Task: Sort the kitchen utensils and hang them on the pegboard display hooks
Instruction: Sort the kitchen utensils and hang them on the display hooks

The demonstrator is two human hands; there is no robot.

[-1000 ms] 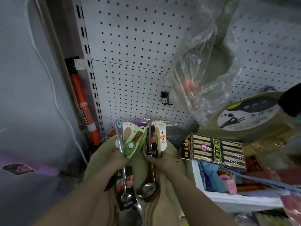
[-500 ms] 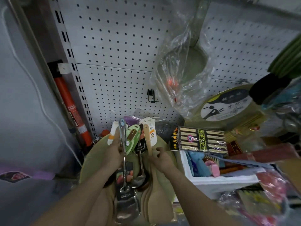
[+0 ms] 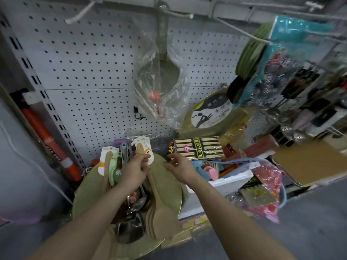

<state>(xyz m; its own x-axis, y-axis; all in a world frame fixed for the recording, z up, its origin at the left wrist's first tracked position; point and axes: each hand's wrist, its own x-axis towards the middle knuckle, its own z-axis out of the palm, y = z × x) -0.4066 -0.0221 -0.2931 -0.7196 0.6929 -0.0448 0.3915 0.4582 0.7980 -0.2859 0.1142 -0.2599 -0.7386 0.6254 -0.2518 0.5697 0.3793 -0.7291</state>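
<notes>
The white pegboard (image 3: 84,72) fills the background. A bagged ladle (image 3: 163,81) hangs against it from an upper hook (image 3: 178,14). Below, a round green tray (image 3: 169,184) lies under the hands. The utensil bundle (image 3: 115,166), carded wooden spoons and metal ladles, stands handles-up over the tray, well below the hooks. A chopstick pack (image 3: 199,148) lies to its right. The left hand (image 3: 134,170) is clamped around the bundle near the handle tops. The right hand (image 3: 178,166) sits just beside it, clear of the bundle, fingers curled at the pack's corner; whether it pinches anything cannot be determined. A small black hook (image 3: 138,114) projects from the board above the bundle.
</notes>
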